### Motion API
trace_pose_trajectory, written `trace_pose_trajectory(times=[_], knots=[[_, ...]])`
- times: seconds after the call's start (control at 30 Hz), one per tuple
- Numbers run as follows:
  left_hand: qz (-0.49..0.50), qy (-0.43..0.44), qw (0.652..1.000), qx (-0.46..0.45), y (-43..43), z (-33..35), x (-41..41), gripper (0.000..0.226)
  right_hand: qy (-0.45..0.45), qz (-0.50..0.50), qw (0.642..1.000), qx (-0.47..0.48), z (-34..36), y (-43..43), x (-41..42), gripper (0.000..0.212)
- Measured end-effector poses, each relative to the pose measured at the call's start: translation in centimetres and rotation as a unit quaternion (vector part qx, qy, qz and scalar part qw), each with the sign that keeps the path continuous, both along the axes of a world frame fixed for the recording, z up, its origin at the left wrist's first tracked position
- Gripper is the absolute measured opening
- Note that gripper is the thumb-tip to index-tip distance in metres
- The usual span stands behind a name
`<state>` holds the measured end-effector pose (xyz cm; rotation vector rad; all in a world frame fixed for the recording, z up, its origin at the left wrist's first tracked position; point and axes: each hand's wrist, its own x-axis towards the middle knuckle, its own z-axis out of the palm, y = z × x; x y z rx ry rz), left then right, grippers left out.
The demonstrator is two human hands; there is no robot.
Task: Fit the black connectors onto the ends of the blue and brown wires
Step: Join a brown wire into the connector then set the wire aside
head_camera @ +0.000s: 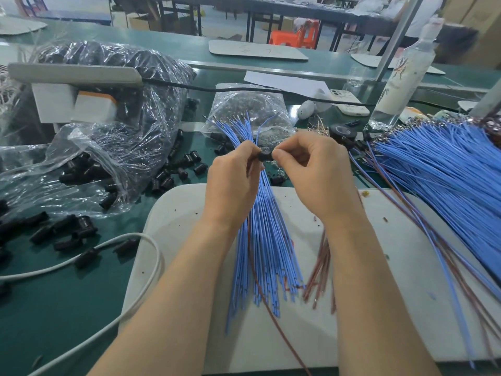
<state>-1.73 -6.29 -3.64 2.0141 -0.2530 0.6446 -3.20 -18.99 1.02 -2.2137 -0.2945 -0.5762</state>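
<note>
My left hand (233,183) grips a bundle of blue wires (267,253) that fans out above and below the fist, over a white board (379,289). A brown wire (273,321) trails down from the same hand. My right hand (311,172) pinches a small black connector (264,156) between the two hands, and the left fingertips touch it too. Several loose brown wires (320,270) lie on the board under my right forearm. Loose black connectors (179,166) are scattered on the green table to the left.
Clear plastic bags of black connectors (113,126) fill the left side, and a smaller bag (244,107) lies behind my hands. A big pile of blue wires (439,169) lies on the right. A white cable (130,240), a clear bottle (401,77) and a phone (347,103) are nearby.
</note>
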Motion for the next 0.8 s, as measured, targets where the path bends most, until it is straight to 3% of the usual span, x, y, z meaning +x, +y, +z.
trace_pose_trajectory(times=[0.23, 0.5, 0.8], knots=[[-0.035, 0.019, 0.997, 0.073, -0.2, 0.4, -0.5, 0.023, 0.049, -0.023, 0.998, 0.027, -0.6, -1.5, 1.0, 0.007], [-0.055, 0.018, 0.991, 0.124, -0.2, 0.6, -0.6, 0.012, 0.132, 0.011, 0.990, 0.040, -1.1, -2.7, 1.4, 0.020], [-0.059, 0.043, 0.993, 0.096, -0.1, 0.6, -0.6, 0.011, 0.121, 0.011, 0.989, 0.085, -1.7, -2.0, 1.7, 0.014]])
